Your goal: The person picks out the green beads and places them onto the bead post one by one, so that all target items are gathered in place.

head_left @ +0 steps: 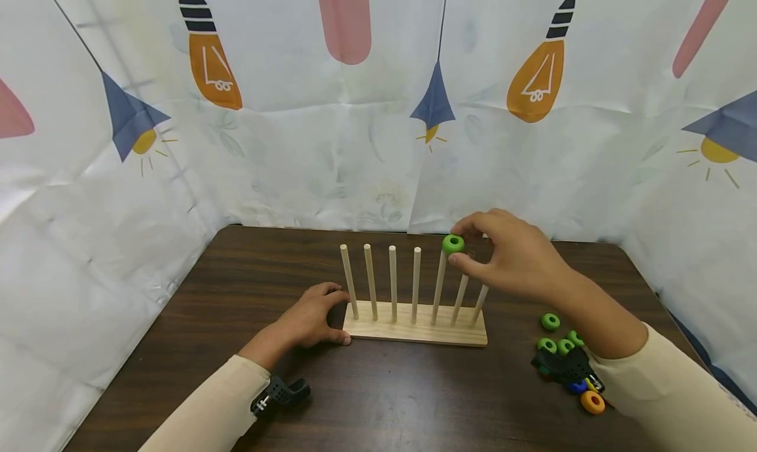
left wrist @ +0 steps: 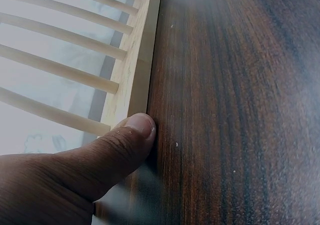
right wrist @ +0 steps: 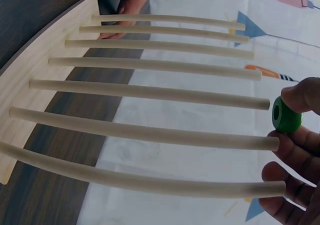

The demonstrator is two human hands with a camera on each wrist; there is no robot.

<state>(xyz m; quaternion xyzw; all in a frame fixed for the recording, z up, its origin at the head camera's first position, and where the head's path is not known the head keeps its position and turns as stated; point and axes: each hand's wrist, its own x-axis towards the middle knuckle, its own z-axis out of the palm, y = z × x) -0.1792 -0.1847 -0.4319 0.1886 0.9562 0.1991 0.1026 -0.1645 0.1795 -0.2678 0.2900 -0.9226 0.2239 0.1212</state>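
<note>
A wooden base (head_left: 414,332) carries a row of several upright pegs, all bare. My left hand (head_left: 313,317) grips the base's left end, the thumb (left wrist: 135,130) against its front edge in the left wrist view. Between thumb and fingers my right hand (head_left: 514,251) pinches a green ring (head_left: 453,244) at the top of the fifth peg from the left. In the right wrist view the green ring (right wrist: 286,115) is beside that peg's tip (right wrist: 262,103), its hole facing the peg, and other fingers of the right hand (right wrist: 300,150) are near the neighbouring pegs' tips.
On the table's right side lie several loose green rings (head_left: 550,321), with an orange ring (head_left: 593,402) and blue and yellow ones partly hidden under the right wrist's black strap (head_left: 564,365). A printed white curtain (head_left: 367,156) stands behind the dark wooden table (head_left: 378,393).
</note>
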